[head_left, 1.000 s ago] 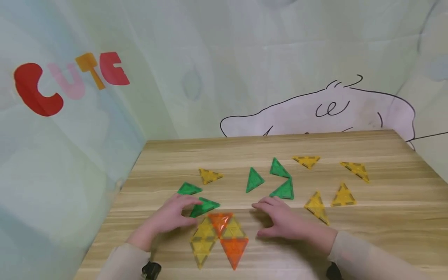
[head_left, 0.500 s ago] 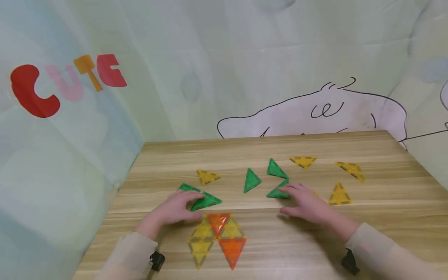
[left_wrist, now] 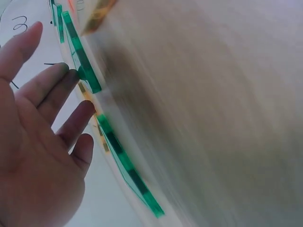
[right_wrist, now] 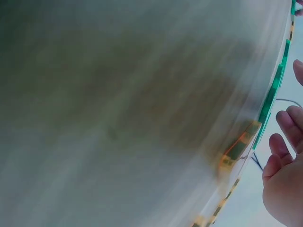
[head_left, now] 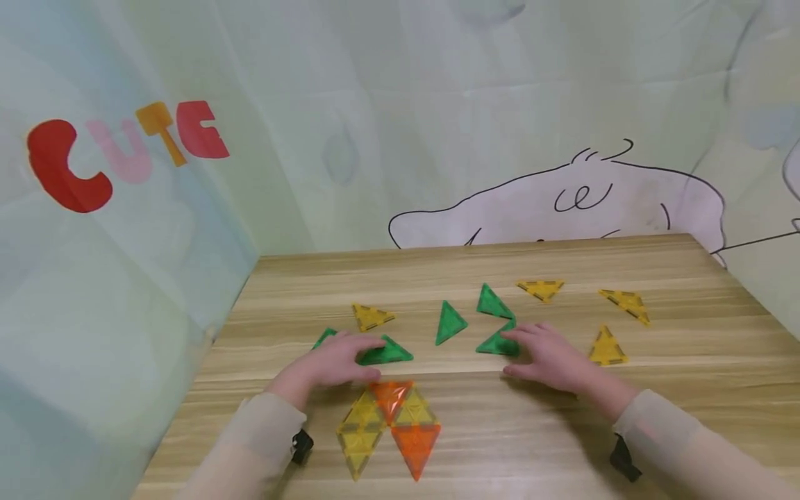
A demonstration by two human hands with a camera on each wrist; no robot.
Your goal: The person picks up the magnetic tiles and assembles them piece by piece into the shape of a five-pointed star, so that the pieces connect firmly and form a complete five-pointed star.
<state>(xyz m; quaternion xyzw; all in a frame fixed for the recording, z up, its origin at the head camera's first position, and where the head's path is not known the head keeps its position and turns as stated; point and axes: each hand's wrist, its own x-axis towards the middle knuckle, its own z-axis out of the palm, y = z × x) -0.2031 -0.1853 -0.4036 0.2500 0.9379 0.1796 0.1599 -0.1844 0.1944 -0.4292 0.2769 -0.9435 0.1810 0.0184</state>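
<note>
A person's left hand (head_left: 340, 360) reaches over a wood-grain table (head_left: 481, 430), its fingers loosely extended rather than clenched, two fingertips touching a green triangular tile (head_left: 390, 353) left of the middle. That tile lies flat with its long axis running left to right, one narrow tip pointing right, away from the hand. It is thin, see-through and glossy like plastic; seen edge-on from the left wrist, dark bars show along its rim. The right hand (head_left: 546, 357) is likewise relaxed and unclenched, fingertips at the right side of a second green tile (head_left: 496, 344), right of centre; whether they press on it cannot be told. This tile's sharp tip points left, its long side slants from there up to the far right, and its far corner meets a third green tile (head_left: 492, 303). Just left of these, a lone green tile (head_left: 449, 323) has its long axis running away from the person, one corner pointing right. Nearest the person, between the forearms, sits a flat cluster of translucent triangles: an upper orange tile (head_left: 392, 396) and a lower orange tile (head_left: 416, 448), both pointing toward the person, fitted beside yellow tiles (head_left: 359, 448) with darker edges
</note>
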